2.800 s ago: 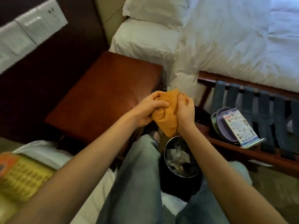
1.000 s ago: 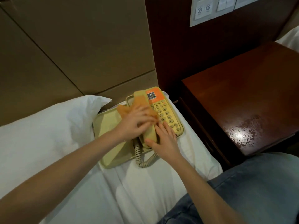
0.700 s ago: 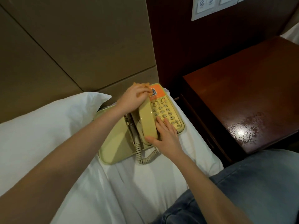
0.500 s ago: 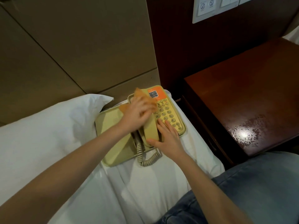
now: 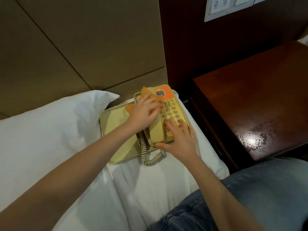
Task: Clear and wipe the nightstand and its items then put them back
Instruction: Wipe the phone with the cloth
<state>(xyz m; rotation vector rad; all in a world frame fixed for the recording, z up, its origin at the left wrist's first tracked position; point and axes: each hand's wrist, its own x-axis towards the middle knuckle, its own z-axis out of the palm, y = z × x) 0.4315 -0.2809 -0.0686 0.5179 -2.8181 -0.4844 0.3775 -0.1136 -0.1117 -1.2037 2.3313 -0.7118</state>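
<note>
- Our left hand (image 5: 143, 114) grips the cloth (image 5: 148, 94), fingers curled, against the top of the phone (image 5: 173, 112).
- Our right hand (image 5: 180, 139) lies flat, fingers spread, on its keypad.
- Phone sits at the head corner of the bed (image 5: 150, 189), beside the nightstand (image 5: 258, 105).

A dark reddish wooden nightstand (image 5: 260, 104) had a polished top that caught a speckled patch of reflected light (image 5: 251, 140) near its front edge. Behind the nightstand rose a dark wood wall panel (image 5: 191, 47), with a white switch plate (image 5: 233, 7) set high above it. Left of the nightstand ran tan padded panels (image 5: 83, 47) crossed by thin seams. Below these lay a white pillow (image 5: 50, 130) and a white bed sheet (image 5: 150, 189), the sheet just beside the nightstand.
</note>
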